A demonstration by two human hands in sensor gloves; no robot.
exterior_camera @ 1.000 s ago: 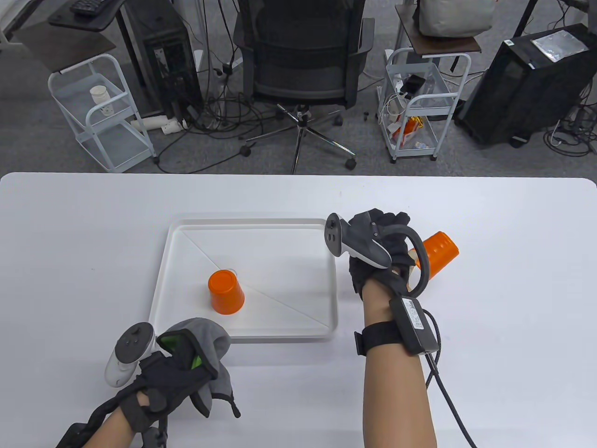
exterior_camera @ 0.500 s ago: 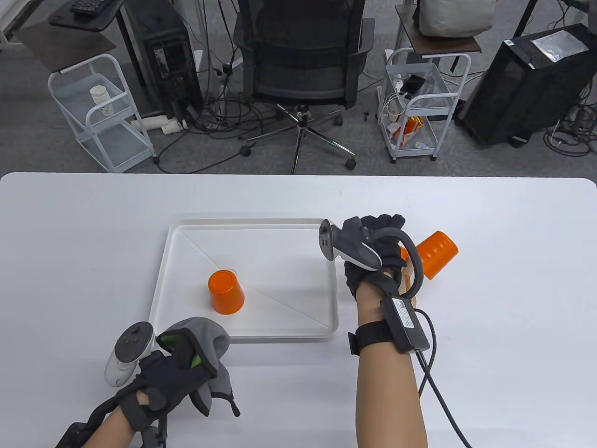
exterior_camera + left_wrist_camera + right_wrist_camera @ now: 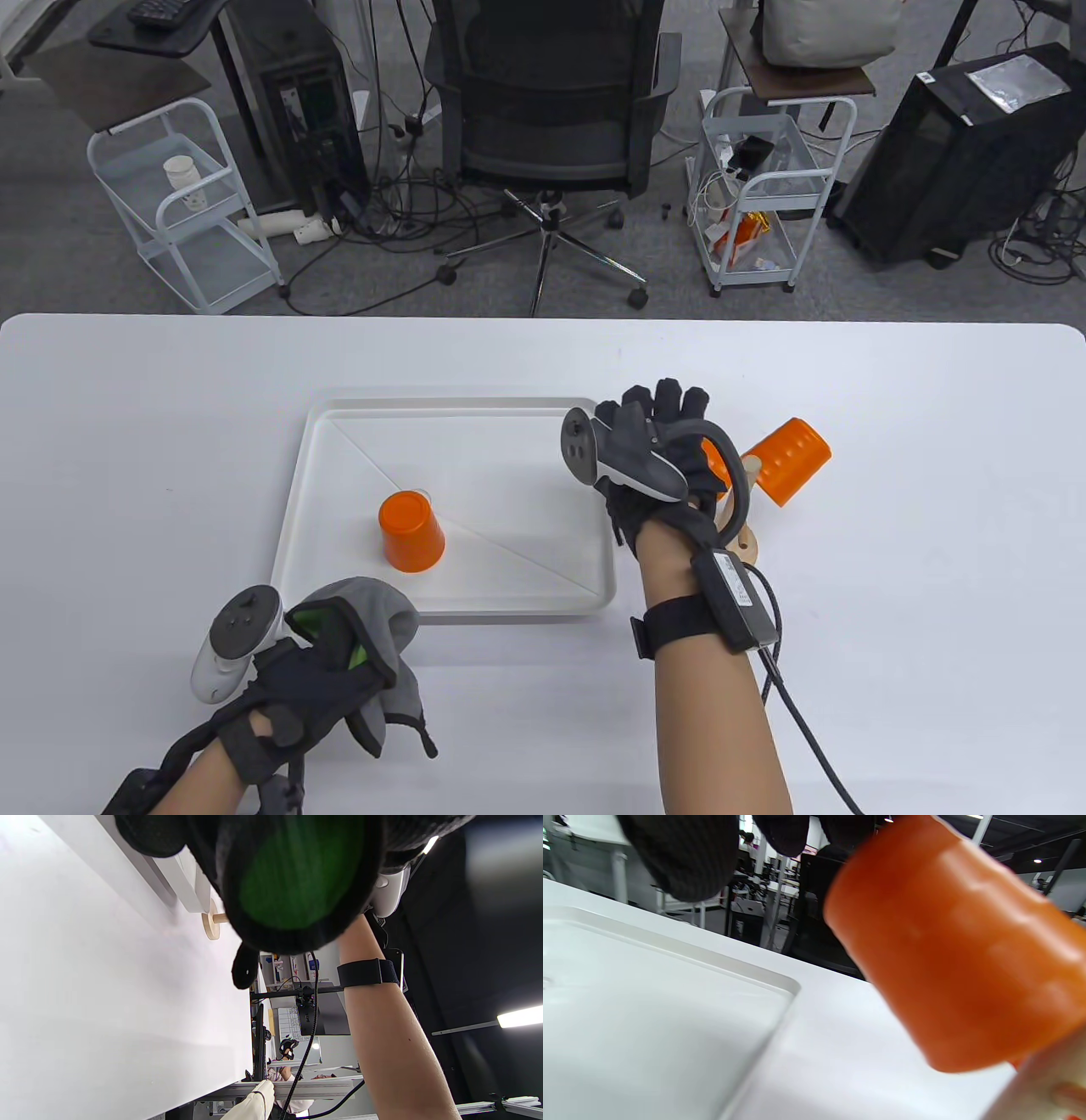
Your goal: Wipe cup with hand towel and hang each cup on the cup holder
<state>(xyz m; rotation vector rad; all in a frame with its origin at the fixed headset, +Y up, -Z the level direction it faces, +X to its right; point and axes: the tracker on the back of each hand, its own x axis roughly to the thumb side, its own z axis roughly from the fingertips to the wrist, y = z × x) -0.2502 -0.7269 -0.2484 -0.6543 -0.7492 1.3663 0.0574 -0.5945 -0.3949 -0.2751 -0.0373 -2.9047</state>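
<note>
Right hand (image 3: 657,454): fingers straight, holding nothing, beside the hung cup (image 3: 789,460) on the holder (image 3: 745,543).
Left hand (image 3: 297,679): bunched round the towel (image 3: 386,628).
Next cup (image 3: 411,531): upturned in the tray (image 3: 339,424).
Handling: probably light, stiff, slick plastic; grip its sides.

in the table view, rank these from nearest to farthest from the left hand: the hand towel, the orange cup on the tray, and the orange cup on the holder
From the left hand:
1. Hand towel, held in that hand.
2. Orange cup on the tray, upside down, just beyond the hand.
3. Orange cup on the holder, tilted, far right past the tray.
</note>
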